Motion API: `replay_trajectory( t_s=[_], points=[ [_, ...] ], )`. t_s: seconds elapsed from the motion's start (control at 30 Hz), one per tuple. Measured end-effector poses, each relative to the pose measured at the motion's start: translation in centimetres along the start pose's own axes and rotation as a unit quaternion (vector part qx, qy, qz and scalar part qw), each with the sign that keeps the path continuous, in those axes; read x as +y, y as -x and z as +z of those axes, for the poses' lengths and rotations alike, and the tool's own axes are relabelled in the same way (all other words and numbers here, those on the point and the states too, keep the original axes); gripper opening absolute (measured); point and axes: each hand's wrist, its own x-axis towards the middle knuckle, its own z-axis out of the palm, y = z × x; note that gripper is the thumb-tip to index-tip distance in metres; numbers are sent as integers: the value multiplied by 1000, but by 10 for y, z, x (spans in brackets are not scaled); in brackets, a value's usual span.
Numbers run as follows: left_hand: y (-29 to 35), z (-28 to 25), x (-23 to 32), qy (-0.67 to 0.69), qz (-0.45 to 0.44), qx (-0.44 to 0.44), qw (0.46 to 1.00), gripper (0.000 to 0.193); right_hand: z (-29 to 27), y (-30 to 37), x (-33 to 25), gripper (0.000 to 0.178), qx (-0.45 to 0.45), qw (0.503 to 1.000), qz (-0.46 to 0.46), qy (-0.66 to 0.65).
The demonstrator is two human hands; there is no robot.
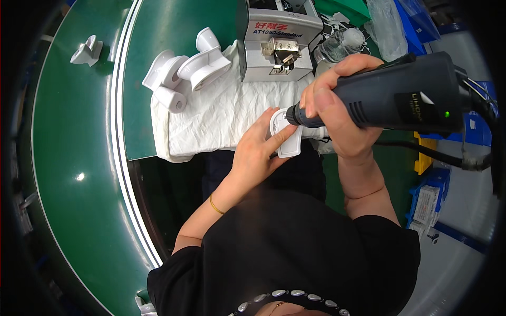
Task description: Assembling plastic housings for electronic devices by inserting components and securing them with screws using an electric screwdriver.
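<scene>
My right hand (337, 100) is wrapped around a dark electric screwdriver (403, 95) with a small green light near its rear end. Its tip points left and meets a white plastic part (289, 143) with a rounded end and a squarish end. My left hand (258, 145) grips that part from its left side, thumb across the face. Whether a screw sits under the tip is hidden. Beyond my hands, a white cloth (205, 121) covers the table edge, and several white plastic pieces (205, 68) lie on and beside it.
A grey metal machine (279, 42) stands at the back of the cloth. A green conveyor belt (74, 158) runs along the left, carrying another white piece (87, 51). Blue bins (429, 195), a clear plastic bag (387, 31) and a black cable (421, 150) are on the right.
</scene>
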Motion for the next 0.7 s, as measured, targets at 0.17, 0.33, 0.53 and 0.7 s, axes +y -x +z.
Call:
replay_trajectory(
  t_s=[0.17,0.33,0.53,0.7],
  points=[
    [-1,1,0,-3,13,-2,1000,77,-2,-1,1,37,-21,1000,-14,-11],
    [-5,-1,19,-140,27,28,989,61,-20,-8,6,44,-25,998,-18,-51],
    [-1,-27,20,-205,141,-135,959,45,-155,-15,46,31,363,917,160,-28],
    [-14,-69,19,-195,96,-108,970,28,-274,25,139,32,347,875,334,57]
  ],
)
